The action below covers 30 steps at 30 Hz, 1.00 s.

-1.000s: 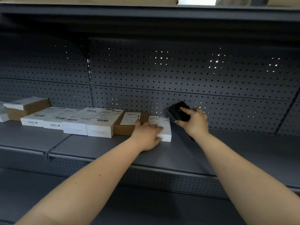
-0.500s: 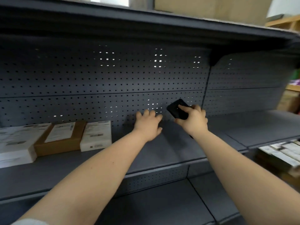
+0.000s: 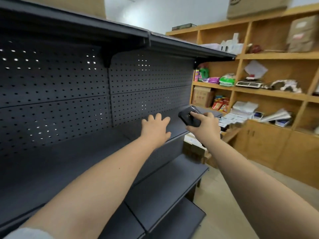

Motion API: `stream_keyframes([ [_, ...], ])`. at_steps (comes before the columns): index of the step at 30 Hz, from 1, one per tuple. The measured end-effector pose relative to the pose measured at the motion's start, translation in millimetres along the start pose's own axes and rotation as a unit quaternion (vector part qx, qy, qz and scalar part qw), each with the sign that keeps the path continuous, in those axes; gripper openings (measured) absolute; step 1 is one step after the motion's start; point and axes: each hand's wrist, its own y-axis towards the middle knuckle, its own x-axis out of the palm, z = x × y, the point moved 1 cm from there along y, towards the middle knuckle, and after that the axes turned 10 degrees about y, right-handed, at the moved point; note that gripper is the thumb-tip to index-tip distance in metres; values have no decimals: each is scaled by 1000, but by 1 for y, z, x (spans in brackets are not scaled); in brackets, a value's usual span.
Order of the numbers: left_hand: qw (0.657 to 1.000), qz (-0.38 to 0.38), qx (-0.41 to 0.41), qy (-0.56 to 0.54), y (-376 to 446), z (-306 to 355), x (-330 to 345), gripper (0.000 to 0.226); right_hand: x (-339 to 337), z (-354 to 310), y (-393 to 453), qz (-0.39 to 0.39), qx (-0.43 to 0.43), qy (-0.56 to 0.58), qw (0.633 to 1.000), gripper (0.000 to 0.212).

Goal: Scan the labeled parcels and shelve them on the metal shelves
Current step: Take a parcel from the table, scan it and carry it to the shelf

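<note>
- Left hand (image 3: 156, 128): empty, fingers spread wide, palm down over the front edge of the metal shelf (image 3: 89, 163); judged free to take the next parcel.
- Right hand (image 3: 204, 125): closed around the black scanner (image 3: 189, 116), thumb on its face, so the device is ready to read a label.
- Parcels (image 3: 193, 138): none on this shelf section; pale labeled packs lie past the shelf's right end, partly hidden and blurred.
- Wooden shelving (image 3: 269, 90): background storage, well apart.

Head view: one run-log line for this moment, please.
left hand: open, empty | right hand: gripping black scanner | metal shelf: no parcels in view
</note>
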Motion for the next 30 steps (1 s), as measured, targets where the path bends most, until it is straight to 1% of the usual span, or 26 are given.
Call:
stream_keyframes([
  [4,998,12,29,-46,62,104,-2,60,-59,84,31,13,42,-10,999,59],
  [7,996,8,45,-73,104,182,3,56,-98,148,50,22,67,-49,996,61],
  [12,990,-9,77,-114,156,296,30,55,-135,254,73,35,117,-73,990,59],
  [16,985,-34,98,-136,181,364,68,56,-142,334,82,29,156,-74,985,59],
  [19,981,-55,106,-154,202,406,100,58,-135,389,92,33,183,-74,980,60],
  [22,976,-73,119,-165,231,443,134,61,-124,437,112,21,205,-96,974,60],
  [26,974,-83,125,-167,287,489,177,63,-110,497,157,-9,215,-131,968,58],
  [30,969,-105,96,-203,371,534,213,67,-96,555,226,-13,231,-155,960,58],
])
